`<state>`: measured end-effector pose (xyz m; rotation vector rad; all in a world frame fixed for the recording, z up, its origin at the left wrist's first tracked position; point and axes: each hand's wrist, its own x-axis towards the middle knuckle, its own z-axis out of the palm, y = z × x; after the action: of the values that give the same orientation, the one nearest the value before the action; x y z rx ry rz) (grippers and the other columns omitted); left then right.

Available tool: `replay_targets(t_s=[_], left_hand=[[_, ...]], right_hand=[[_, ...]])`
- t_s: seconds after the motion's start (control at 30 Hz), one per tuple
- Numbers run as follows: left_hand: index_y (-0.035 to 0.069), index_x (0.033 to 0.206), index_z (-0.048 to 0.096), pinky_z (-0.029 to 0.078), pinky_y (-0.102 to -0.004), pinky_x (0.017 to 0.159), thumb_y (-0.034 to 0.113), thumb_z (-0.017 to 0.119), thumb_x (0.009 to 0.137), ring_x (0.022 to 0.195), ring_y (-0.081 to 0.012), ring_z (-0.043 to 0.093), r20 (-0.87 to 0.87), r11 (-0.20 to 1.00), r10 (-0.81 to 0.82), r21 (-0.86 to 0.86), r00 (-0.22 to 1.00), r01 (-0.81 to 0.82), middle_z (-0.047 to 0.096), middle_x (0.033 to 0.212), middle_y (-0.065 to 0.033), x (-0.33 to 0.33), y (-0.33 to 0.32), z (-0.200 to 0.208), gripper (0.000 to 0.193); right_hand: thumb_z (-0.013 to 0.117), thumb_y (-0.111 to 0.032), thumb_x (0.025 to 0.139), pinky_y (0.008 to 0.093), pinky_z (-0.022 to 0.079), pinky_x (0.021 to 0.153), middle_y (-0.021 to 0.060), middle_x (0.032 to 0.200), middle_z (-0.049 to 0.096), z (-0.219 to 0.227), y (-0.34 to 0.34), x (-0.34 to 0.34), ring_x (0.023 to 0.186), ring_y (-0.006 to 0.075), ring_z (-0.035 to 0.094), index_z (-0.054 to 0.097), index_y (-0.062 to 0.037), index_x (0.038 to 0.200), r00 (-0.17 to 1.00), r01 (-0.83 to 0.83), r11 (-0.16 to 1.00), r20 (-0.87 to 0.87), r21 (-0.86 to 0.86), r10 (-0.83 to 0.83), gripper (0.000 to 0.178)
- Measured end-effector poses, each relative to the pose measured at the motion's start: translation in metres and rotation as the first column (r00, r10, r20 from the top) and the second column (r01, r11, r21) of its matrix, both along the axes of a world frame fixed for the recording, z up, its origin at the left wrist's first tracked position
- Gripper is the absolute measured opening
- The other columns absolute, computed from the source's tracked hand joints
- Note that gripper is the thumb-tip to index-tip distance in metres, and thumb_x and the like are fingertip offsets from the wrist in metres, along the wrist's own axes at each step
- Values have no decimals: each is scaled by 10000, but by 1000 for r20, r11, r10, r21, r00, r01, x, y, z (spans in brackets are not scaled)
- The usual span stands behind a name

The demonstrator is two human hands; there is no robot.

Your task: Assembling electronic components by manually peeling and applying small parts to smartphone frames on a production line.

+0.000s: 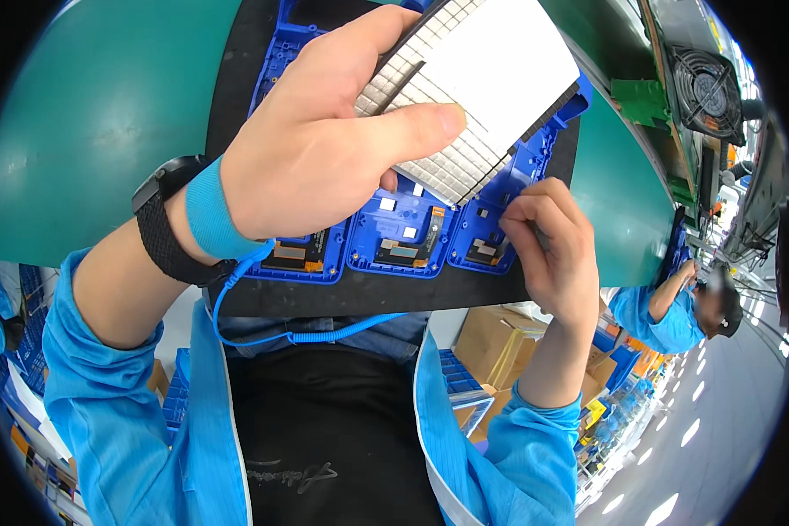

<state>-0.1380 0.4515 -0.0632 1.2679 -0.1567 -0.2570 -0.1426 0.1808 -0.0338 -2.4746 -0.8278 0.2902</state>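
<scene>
My left hand (311,145) grips a sheet of small grey square pads (443,167) on a white backing, its thumb lying across the front. Strips of pads are gone from the sheet, leaving bare white. Below the sheet, blue plastic housings (373,226) lie side by side, with circuit pieces and small pale squares inside. My right hand (552,250) hovers by the rightmost housing (475,230), thumb and forefinger pinched together; anything between them is too small to make out. The sheet hides the upper part of the housings.
The housings lie on a black mat (351,298) over a green tabletop (105,131). A blue coiled cord (346,336) runs from my left wristband (210,210). At the right are a fan (708,92) and another person (666,311). Cardboard boxes (491,342) stand below the table.
</scene>
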Motion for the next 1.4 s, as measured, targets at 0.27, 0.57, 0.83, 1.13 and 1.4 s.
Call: replay_targets(t_s=[0.27,0.57,0.83,1.13,1.4], left_hand=[[-51,1303,461,481,-229,767,115,663,975,921,-100,567,-72,997,-21,-81,997,15,624,1141,-95,0,0,-2,420],[-50,1302,466,481,-250,829,116,655,977,971,-116,566,-54,997,-25,-76,998,21,630,1147,-109,-1,0,-3,410],[-32,1349,454,492,-235,751,173,646,982,938,-103,595,69,1000,-10,-15,998,11,648,1144,-105,-6,-1,-12,462],[-14,1370,457,498,-208,656,237,651,983,845,-69,600,228,998,-19,59,973,5,653,1115,-79,-9,-3,-14,500],[-34,1335,467,481,-244,799,182,640,976,919,-95,564,278,995,-76,86,958,54,620,1094,-76,-10,-2,-15,454]], right_hand=[[680,68,783,336,425,780,80,899,510,-8,-8,-14,876,251,495,624,-16,858,999,48,999,14,-23,-48,125],[691,49,775,339,420,780,77,888,510,-8,-8,-14,866,254,497,630,-22,850,999,46,998,13,-40,-46,120],[767,24,739,310,440,812,88,972,561,-14,-7,-19,904,230,537,634,-28,956,978,203,978,35,40,-204,259],[653,37,925,222,420,746,64,1022,585,8,7,-17,862,113,525,618,50,970,925,295,845,89,445,-370,60],[747,57,839,217,436,575,74,890,648,7,65,-12,673,109,561,680,13,920,906,159,924,321,349,-277,114]])
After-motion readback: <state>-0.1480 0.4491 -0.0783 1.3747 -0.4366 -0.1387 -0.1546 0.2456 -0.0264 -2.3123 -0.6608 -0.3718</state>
